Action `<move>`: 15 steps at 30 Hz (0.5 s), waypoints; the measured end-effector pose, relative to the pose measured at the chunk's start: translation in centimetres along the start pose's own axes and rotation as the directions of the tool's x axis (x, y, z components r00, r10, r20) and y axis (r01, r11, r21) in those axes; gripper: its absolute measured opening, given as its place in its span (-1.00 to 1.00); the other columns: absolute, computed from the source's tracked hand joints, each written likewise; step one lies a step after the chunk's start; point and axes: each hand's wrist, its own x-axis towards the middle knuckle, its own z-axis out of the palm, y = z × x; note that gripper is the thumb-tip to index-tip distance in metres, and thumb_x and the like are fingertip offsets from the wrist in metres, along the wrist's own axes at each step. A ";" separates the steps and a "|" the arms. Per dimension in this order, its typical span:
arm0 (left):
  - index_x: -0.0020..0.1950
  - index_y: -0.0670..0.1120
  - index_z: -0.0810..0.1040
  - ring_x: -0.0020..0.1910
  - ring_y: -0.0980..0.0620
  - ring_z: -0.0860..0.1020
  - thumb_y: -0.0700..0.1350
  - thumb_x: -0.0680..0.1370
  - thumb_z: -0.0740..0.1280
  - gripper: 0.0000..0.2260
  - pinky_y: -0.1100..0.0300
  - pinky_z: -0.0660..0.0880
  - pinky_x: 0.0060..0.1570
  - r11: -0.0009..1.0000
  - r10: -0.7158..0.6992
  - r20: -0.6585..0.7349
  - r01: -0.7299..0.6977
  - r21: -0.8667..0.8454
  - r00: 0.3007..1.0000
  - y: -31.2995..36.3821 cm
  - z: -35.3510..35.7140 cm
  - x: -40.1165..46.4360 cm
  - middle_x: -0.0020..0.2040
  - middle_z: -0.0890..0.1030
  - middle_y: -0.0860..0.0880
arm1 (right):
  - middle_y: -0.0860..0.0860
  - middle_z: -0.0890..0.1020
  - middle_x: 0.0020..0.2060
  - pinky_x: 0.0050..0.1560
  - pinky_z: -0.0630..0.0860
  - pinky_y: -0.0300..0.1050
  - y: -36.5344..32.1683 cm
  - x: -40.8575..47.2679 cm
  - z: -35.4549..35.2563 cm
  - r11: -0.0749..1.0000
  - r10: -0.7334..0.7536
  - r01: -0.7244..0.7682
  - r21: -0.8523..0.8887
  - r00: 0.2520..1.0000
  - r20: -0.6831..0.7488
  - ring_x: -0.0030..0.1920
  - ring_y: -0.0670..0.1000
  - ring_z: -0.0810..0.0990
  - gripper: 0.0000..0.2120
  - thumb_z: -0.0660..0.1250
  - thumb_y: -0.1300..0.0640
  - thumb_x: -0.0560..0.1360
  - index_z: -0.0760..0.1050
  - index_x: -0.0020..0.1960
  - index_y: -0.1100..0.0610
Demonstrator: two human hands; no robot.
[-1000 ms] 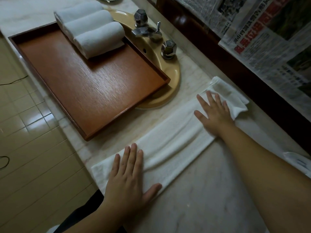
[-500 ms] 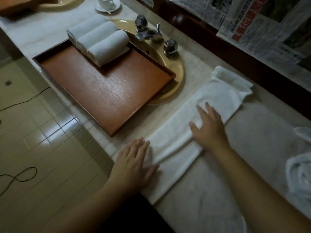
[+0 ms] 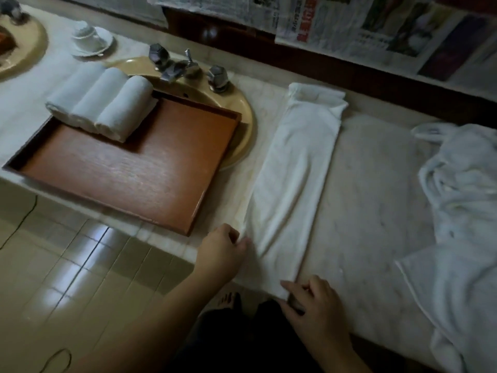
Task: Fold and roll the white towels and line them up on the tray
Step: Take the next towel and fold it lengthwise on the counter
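Note:
A white towel, folded into a long narrow strip, lies on the marble counter, running from the back wall to the front edge. My left hand pinches the strip's near left corner. My right hand pinches its near right corner at the counter's edge. Left of the strip a brown wooden tray sits partly over the sink. Three rolled white towels lie side by side at the tray's far corner.
A pile of loose white towels lies on the counter at the right. The yellow sink with a chrome tap is behind the tray. A white cup and saucer stand further back. Newspapers cover the wall.
Both hands slid from lying flat on the middle of the strip down to its near end, where they now pinch its corners. The view turned to the right.

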 end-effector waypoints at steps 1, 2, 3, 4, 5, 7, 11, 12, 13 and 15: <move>0.02 0.07 0.50 -0.10 0.12 0.56 0.20 0.59 0.40 -0.77 0.14 0.56 -0.11 0.999 -0.002 0.018 0.003 -0.053 1.000 0.1 -0.1 0.1 -0.05 0.58 0.09 | -0.04 0.45 -0.18 -0.31 0.52 -0.02 -0.8 -0.5 0.3 1.000 0.025 -0.026 -0.013 0.998 -0.055 -0.23 0.07 0.53 -0.74 0.48 -0.10 0.43 0.70 0.08 -0.06; 0.03 0.06 0.51 -0.09 0.09 0.59 0.20 0.58 0.41 -0.76 0.11 0.58 -0.09 0.995 -0.008 0.039 0.012 -0.101 0.999 0.2 -0.2 0.1 -0.06 0.59 0.09 | -0.03 0.48 -0.19 -0.29 0.51 -0.02 -1.6 -0.9 0.5 0.998 0.059 -0.061 -0.018 0.993 -0.104 -0.23 0.08 0.54 -0.79 0.43 -0.07 0.48 0.71 0.06 -0.02; 0.02 0.05 0.51 -0.08 0.07 0.61 0.21 0.59 0.40 -0.74 0.08 0.60 -0.06 0.991 -0.008 0.057 0.015 -0.132 0.998 0.3 -0.4 0.1 -0.06 0.61 0.08 | -0.03 0.52 -0.19 -0.26 0.52 -0.01 -2.5 -1.2 0.7 0.993 0.113 -0.114 -0.001 0.983 -0.145 -0.21 0.09 0.56 -0.80 0.38 -0.04 0.52 0.71 0.03 0.02; 0.02 0.04 0.51 -0.06 0.05 0.62 0.21 0.59 0.39 -0.74 0.06 0.62 -0.03 0.990 -0.004 0.074 0.014 -0.138 0.997 0.3 -0.4 0.2 -0.06 0.62 0.08 | -0.03 0.55 -0.19 -0.22 0.53 -0.01 -3.4 -1.4 0.7 0.981 0.196 -0.190 0.046 0.964 -0.178 -0.19 0.08 0.57 -0.79 0.36 -0.03 0.55 0.70 0.01 0.05; 0.03 0.03 0.51 -0.05 0.05 0.62 0.20 0.61 0.38 -0.75 0.05 0.62 -0.03 0.991 0.006 0.087 0.006 -0.134 0.996 0.2 -0.5 0.2 -0.05 0.62 0.07 | -0.04 0.56 -0.18 -0.16 0.53 -0.05 -4.1 -1.6 0.8 0.955 0.292 -0.274 0.113 0.935 -0.202 -0.17 0.05 0.58 -0.79 0.34 -0.03 0.57 0.68 -0.02 0.06; 0.03 0.02 0.50 -0.08 0.05 0.61 0.16 0.63 0.37 -0.78 0.12 0.59 -0.18 0.994 0.036 0.106 -0.024 -0.110 0.994 0.1 -0.6 -0.1 -0.05 0.62 0.04 | -0.11 0.54 -0.19 -0.12 0.46 -0.18 -5.6 -1.9 0.8 0.861 0.495 -0.439 0.256 0.838 -0.229 -0.15 0.00 0.56 -0.83 0.36 -0.03 0.56 0.61 -0.08 0.05; 0.00 0.03 0.49 -0.13 0.05 0.60 0.08 0.57 0.45 -0.80 0.05 0.62 -0.13 0.995 0.095 0.096 -0.091 -0.042 0.991 -0.1 -0.2 -0.7 -0.11 0.61 0.05 | -0.17 0.46 -0.17 -0.22 0.45 -0.17 -7.2 -2.8 1.1 0.707 0.693 -0.610 0.357 0.698 -0.181 -0.21 -0.07 0.53 -0.80 0.54 0.11 0.49 0.51 -0.10 -0.03; 0.02 0.03 0.49 -0.13 0.04 0.60 0.07 0.54 0.47 -0.79 0.01 0.65 -0.09 0.994 0.105 0.085 -0.103 -0.030 0.991 -0.1 -0.1 -0.8 -0.11 0.61 0.06 | -0.15 0.44 -0.14 -0.23 0.48 -0.13 -7.3 -2.9 1.2 0.739 0.664 -0.597 0.311 0.724 -0.187 -0.21 -0.04 0.54 -0.78 0.57 0.11 0.44 0.54 -0.04 -0.02; 0.02 0.03 0.49 -0.12 0.04 0.61 0.08 0.52 0.48 -0.77 -0.03 0.66 -0.08 0.993 0.113 0.076 -0.112 -0.021 0.991 0.0 0.1 -0.9 -0.11 0.61 0.07 | -0.11 0.44 -0.13 -0.23 0.50 -0.10 -7.5 -2.9 1.2 0.780 0.620 -0.573 0.250 0.760 -0.194 -0.20 -0.01 0.54 -0.75 0.58 0.09 0.42 0.59 0.03 0.01; 0.00 0.04 0.48 -0.15 0.02 0.62 0.12 0.51 0.48 -0.75 -0.04 0.68 -0.14 0.992 0.124 0.065 -0.122 -0.030 0.990 0.2 0.2 -1.0 -0.12 0.61 0.06 | -0.06 0.48 -0.13 -0.24 0.53 -0.04 -7.5 -2.6 1.3 0.851 0.524 -0.503 0.147 0.825 -0.213 -0.20 0.04 0.56 -0.72 0.56 0.08 0.43 0.64 0.12 0.04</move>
